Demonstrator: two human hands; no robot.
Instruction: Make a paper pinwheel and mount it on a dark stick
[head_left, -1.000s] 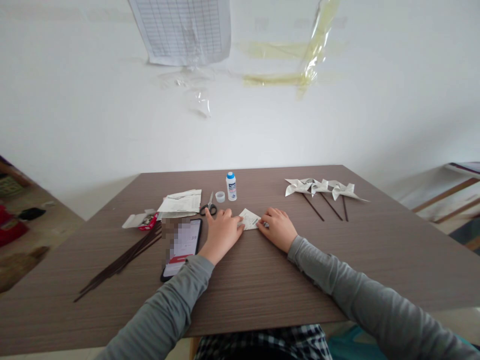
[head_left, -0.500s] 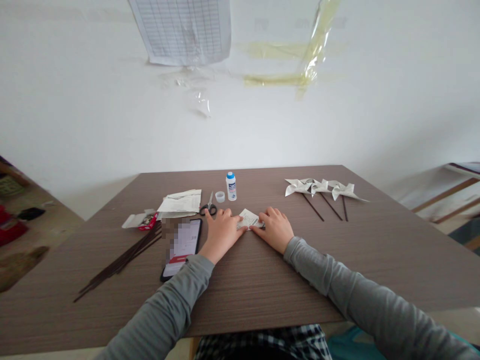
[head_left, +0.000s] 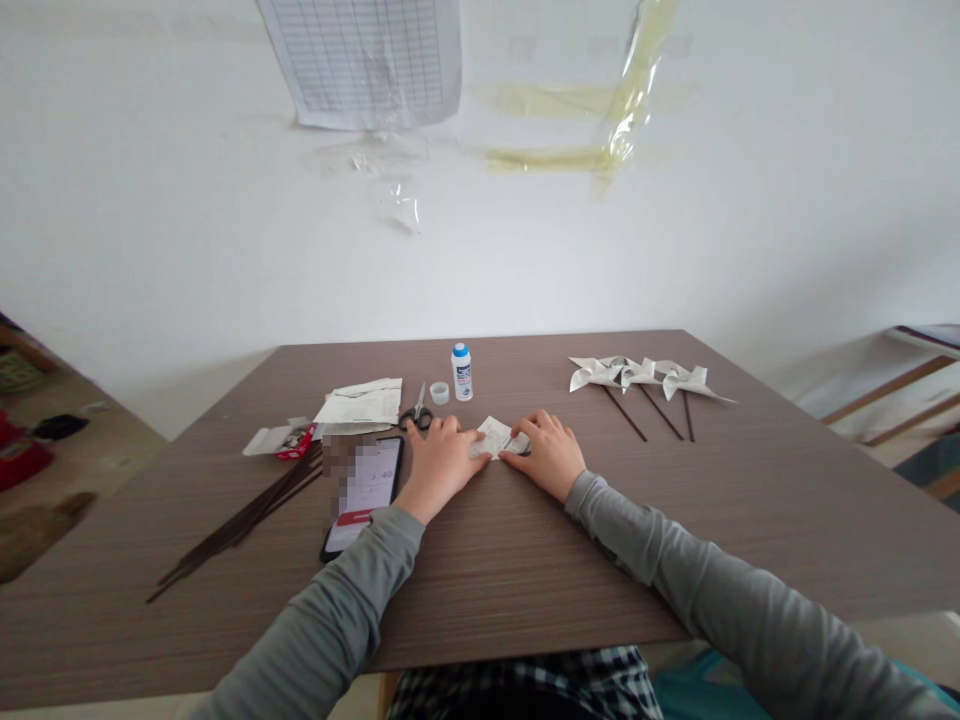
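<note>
A small piece of printed paper lies on the table between my hands, one corner pointing away from me. My left hand has its thumb and forefinger closed on the paper's left side. On the right side, the thumb and fingers of my right hand pinch the paper, which looks folded there. Both hands rest low on the tabletop, and the fingers partly cover the paper's side corners. Just beyond my left hand lie scissors with dark handles. A white bottle with a blue cap stands behind the paper beside a small clear cup.
Paper pinwheels on dark sticks lie at the back right. Left of my hands are a phone, a stack of paper sheets, a small red box and a bundle of dark sticks. A wall stands behind the table.
Both hands stay almost in place on the paper, with only slight finger movement. A little more of the paper's middle shows between them.
</note>
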